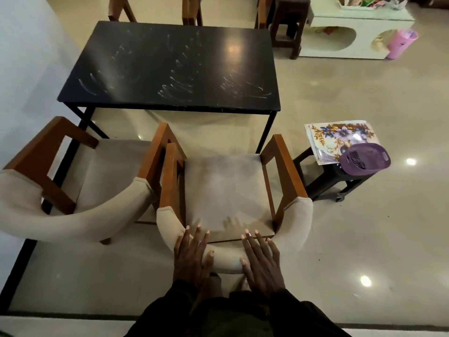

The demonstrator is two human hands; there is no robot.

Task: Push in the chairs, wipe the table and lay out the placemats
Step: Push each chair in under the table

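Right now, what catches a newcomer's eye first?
The black table, top centre, is streaked with white smears. Below it, the left hand and right hand lie flat on the padded back of the centre chair. At right, floral placemats and a purple basket sit on a black stool.

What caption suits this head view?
Left hand and right hand lie flat on the backrest of a chair not yet under the smeared black table; placemats wait on a stool.

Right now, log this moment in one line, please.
step: chair push-in | left hand: flat on backrest | right hand: same | chair: not under table | table: white smears | placemats: on stool
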